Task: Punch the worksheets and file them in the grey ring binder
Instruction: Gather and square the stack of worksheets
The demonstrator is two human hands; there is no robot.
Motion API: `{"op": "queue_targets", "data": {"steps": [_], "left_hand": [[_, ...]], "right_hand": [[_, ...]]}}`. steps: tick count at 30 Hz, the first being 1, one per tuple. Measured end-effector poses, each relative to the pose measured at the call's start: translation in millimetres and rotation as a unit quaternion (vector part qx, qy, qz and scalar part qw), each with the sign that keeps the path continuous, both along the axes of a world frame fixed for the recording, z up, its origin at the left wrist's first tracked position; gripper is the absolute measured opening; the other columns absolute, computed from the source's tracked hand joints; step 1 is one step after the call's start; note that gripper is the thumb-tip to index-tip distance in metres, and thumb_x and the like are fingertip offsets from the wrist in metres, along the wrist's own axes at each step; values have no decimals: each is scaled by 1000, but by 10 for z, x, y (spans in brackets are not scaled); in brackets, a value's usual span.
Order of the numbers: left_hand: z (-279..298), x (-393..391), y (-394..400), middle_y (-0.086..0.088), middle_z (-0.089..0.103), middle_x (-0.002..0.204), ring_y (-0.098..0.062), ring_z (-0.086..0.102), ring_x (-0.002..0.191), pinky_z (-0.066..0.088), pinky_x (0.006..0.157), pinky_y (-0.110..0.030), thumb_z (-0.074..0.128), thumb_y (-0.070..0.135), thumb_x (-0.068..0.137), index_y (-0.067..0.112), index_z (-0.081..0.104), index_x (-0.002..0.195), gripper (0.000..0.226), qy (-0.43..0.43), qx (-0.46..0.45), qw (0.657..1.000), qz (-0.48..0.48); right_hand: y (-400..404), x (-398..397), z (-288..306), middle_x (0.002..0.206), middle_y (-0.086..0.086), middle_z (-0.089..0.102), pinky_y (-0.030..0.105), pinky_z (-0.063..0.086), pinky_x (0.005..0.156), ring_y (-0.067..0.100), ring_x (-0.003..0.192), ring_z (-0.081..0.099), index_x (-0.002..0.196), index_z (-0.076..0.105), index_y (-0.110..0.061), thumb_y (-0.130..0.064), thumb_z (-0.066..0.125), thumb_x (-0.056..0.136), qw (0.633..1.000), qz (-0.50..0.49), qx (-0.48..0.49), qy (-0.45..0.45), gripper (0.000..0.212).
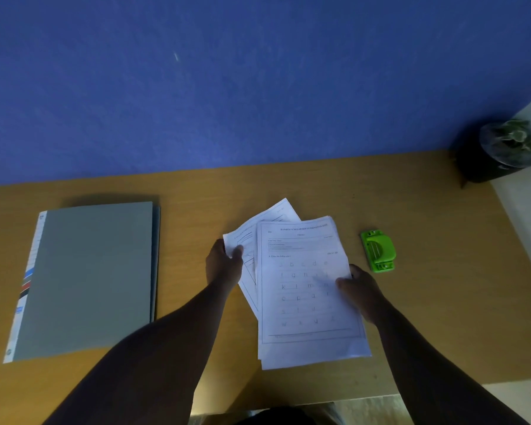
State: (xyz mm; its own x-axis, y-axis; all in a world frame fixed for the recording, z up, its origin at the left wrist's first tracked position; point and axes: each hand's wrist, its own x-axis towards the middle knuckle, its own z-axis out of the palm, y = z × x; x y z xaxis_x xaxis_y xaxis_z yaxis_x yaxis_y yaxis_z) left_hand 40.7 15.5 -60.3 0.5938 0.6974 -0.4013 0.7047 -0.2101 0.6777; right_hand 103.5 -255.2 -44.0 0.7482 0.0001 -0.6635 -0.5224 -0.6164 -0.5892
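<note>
A loose stack of white worksheets (304, 289) lies fanned out in the middle of the wooden desk (196, 210). My left hand (224, 265) grips the left edge of a lower sheet, thumb on top. My right hand (360, 291) pinches the right edge of the top sheet, which shows rows of letters. The grey ring binder (89, 277) lies closed and flat at the left, with a striped white spine on its left side. A small green hole punch (378, 250) sits on the desk just right of the papers, beyond my right hand.
A blue wall (227, 87) rises behind the desk. A dark pot with a leafy plant (503, 148) stands at the desk's far right corner. The desk's right edge and front edge border a pale floor.
</note>
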Motion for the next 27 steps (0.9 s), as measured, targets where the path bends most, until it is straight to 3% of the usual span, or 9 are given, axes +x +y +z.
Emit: {"op": "queue_targets", "data": {"steps": [3, 6, 11, 15, 19, 22, 25, 27], "left_hand": [[82, -78, 34, -2, 60, 101, -25, 63, 92, 50, 64, -29, 56, 28, 98, 14, 52, 120, 27, -68, 8, 996, 49], [215, -67, 162, 1, 58, 104, -18, 57, 92, 47, 66, -26, 53, 26, 100, 14, 52, 125, 28, -111, 25, 986, 124], [382, -72, 750, -10, 61, 130, -25, 58, 118, 46, 99, -35, 55, 28, 98, 8, 51, 137, 44, -172, 38, 961, 213], [548, -129, 1116, -11, 65, 125, -24, 62, 114, 45, 91, -27, 58, 23, 97, 6, 58, 130, 37, -218, 57, 943, 243], [677, -236, 1374, -11, 64, 128, -24, 62, 115, 49, 91, -30, 60, 24, 95, 7, 56, 132, 41, -243, 71, 932, 261], [754, -293, 1489, -11, 61, 131, -24, 61, 116, 52, 94, -35, 62, 27, 95, 8, 53, 134, 44, -242, 56, 925, 286], [766, -351, 1578, -8, 63, 129, -26, 65, 112, 55, 91, -39, 63, 31, 94, 9, 55, 132, 45, -246, 42, 928, 278], [790, -378, 1576, -9, 65, 126, -23, 65, 107, 54, 86, -34, 63, 29, 95, 5, 57, 131, 43, -249, 30, 931, 266]], "right_hand": [[37, 14, 29, 99, 4, 68, 23, 45, 59, 20, 84, 62, 113, 66, -18, -8, 54, 83, 1000, -14, 11, -15, 33], [67, 50, 72, 97, 4, 68, 24, 46, 63, 18, 82, 60, 110, 67, -19, -7, 56, 84, 999, -28, 21, -34, 30], [91, 105, 111, 92, 6, 69, 26, 46, 64, 22, 80, 62, 103, 67, -17, -6, 54, 82, 998, -37, 20, -52, 27], [31, 125, 94, 89, 6, 68, 29, 46, 67, 26, 81, 61, 99, 65, -17, -3, 54, 82, 997, -50, 18, -48, 25], [-17, 104, 50, 87, 9, 69, 32, 48, 70, 28, 80, 62, 102, 68, -10, -1, 55, 79, 996, -69, 15, -50, 28], [13, 68, 87, 90, 9, 68, 32, 48, 73, 27, 84, 62, 94, 65, -15, 0, 55, 81, 996, -71, 19, -56, 22], [57, 41, 110, 85, 11, 67, 30, 44, 64, 25, 74, 60, 92, 66, -9, -1, 55, 82, 996, -64, 37, -53, 17], [106, 33, 137, 82, 11, 65, 27, 41, 59, 21, 68, 55, 94, 66, -8, -1, 55, 83, 996, -58, 53, -51, 17]]}}
